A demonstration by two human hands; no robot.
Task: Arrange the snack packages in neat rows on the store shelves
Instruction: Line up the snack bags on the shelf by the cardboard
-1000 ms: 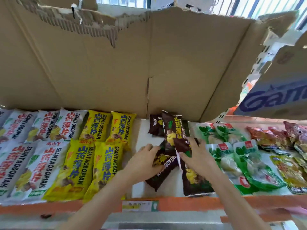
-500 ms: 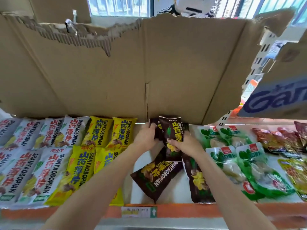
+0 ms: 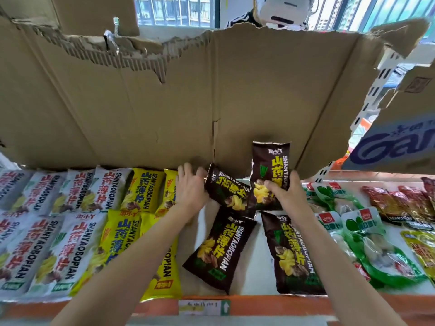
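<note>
Several dark brown snack packages lie in the shelf's middle gap. My right hand (image 3: 286, 192) grips one brown package (image 3: 270, 164) and holds it upright against the cardboard back. My left hand (image 3: 190, 187) rests with straight fingers against the left edge of a second brown package (image 3: 226, 188), which lies tilted at the back. Two more brown packages, one (image 3: 220, 251) skewed and one (image 3: 292, 255) straighter, lie toward the front edge. Yellow packages (image 3: 143, 189) and white packages (image 3: 58, 245) sit in rows on the left.
Green packages (image 3: 367, 243) and red-brown ones (image 3: 397, 203) fill the shelf on the right. A torn cardboard sheet (image 3: 164, 102) stands behind the shelf. The orange shelf lip (image 3: 294, 304) carries a price label (image 3: 204, 307). A person (image 3: 273, 12) stands beyond the cardboard.
Both hands stayed at the back of the shelf. My right hand lifted one brown package upright against the cardboard, while my left hand shifted to the side of the tilted one.
</note>
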